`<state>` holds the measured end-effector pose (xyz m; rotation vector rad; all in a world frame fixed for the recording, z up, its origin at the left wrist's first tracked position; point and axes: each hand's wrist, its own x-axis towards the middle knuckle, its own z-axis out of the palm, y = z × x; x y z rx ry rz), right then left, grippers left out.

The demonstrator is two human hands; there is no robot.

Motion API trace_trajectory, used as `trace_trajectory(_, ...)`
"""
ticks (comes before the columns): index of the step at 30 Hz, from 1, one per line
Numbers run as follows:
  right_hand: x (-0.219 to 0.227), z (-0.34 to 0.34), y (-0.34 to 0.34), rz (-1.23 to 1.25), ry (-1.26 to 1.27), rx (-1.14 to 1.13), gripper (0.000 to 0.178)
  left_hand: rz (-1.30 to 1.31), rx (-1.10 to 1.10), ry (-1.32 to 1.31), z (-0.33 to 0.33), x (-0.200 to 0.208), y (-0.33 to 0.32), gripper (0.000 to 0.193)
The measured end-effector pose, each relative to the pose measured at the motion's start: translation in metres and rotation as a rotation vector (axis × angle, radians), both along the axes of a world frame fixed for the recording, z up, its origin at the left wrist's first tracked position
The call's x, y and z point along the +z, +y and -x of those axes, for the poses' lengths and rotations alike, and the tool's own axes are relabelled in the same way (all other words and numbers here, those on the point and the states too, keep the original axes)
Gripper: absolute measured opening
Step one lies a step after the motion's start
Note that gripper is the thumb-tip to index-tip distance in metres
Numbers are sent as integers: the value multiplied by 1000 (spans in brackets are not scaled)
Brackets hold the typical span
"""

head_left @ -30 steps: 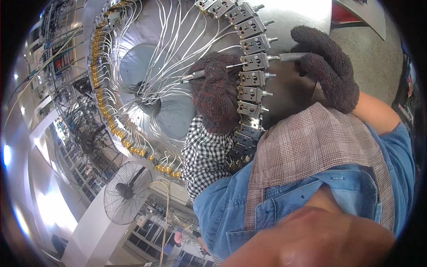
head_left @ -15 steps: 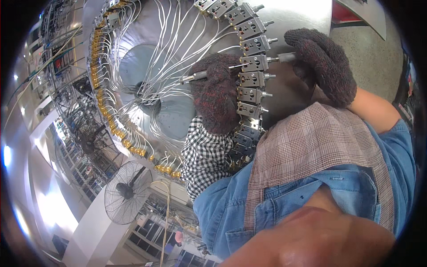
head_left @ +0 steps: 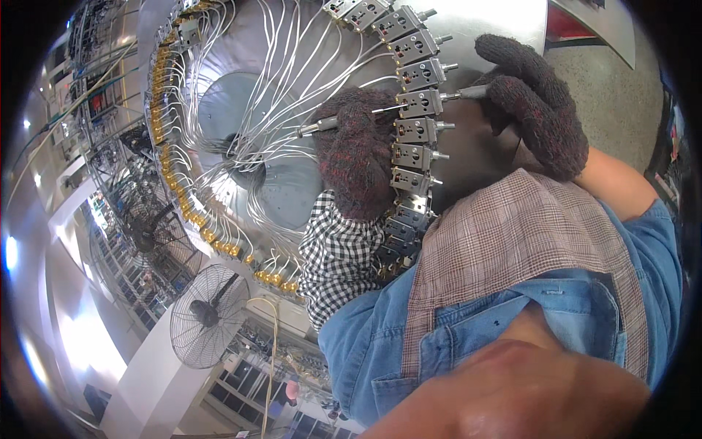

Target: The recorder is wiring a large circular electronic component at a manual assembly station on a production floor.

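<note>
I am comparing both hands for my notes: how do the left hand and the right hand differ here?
The left hand lies inside the ring of metal blocks, over the white wires; the right hand stays outside it. The left hand holds a thin tool pointing left, the right hand a metal rod reaching a block. A checked sleeve covers the left wrist; the right forearm is bare. Both wear dark knitted gloves.

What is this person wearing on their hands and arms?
Both hands wear thick, dark knitted gloves flecked with red: left hand, right hand. The left forearm has a black-and-white checked sleeve cover over a blue denim shirt; the right denim sleeve is pushed up.
</note>
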<state>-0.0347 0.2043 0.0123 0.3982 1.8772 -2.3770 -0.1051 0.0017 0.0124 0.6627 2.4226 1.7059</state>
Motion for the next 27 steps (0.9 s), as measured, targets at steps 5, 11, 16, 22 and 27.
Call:
trace_trajectory(5, -8, -8, 9, -96, 79, 0, 35, -33, -24, -166, 1, 12, 0, 22)
trace_trajectory(11, -10, -4, 6, -400, 331, 2, 35, 125, -73, 46, 7, 10, -2, 19)
trace_trajectory(16, 11, 7, -14, 337, 53, 103, 47, -822, -85, -664, 9, 4, -7, 20)
trace_trajectory(22, 11, 16, -16, 409, 102, 134, 41, -750, -57, -733, 11, 8, -13, 24)
trace_trajectory(27, 6, 13, -19, 245, 229, 257, 38, -737, -129, -777, 18, 8, -20, 30)
